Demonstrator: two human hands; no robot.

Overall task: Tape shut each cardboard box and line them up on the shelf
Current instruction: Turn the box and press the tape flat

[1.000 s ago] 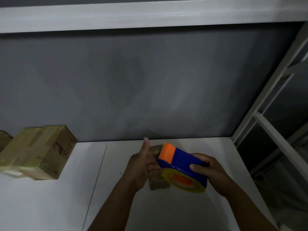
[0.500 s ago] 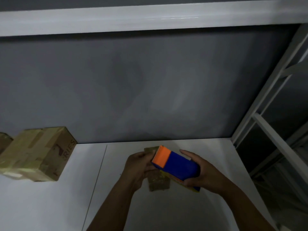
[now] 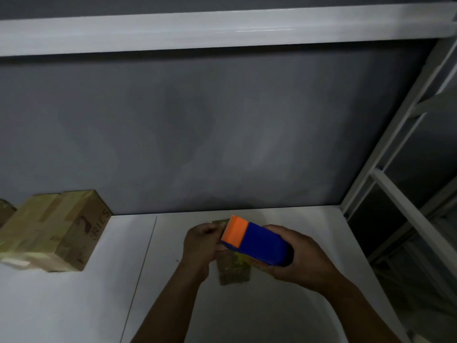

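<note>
Your right hand (image 3: pixel 304 258) is wrapped around the blue body of the tape dispenser (image 3: pixel 262 246), fingers curled over its top and rear end. The dispenser's orange front points away from you and a little to the left, with its toothed edge right beside your left hand (image 3: pixel 200 246). A sliver of the yellow tape roll (image 3: pixel 247 258) shows under the blue body.

Your left hand has its fingers curled against the left side and top of the small cardboard box (image 3: pixel 233 273), holding it. The dispenser lies across the top of this box and hides most of it, so you see only a far corner and the near face. The picture does not show whether tape is touching the box. The box stands on the white shelf (image 3: pixel 74 305), near the back, right of a thin seam in the surface.

Well apart to the left, a larger taped box (image 3: pixel 52 231) sits on the same shelf against the grey wall (image 3: pixel 222 132), with printed letters on its right face. The edge of another box (image 3: pixel 5 211) peeks in just behind it at the frame's left border. A white upper shelf board (image 3: pixel 222 28) runs overhead, and the white frame upright (image 3: pixel 395 144) stands at the right.
</note>
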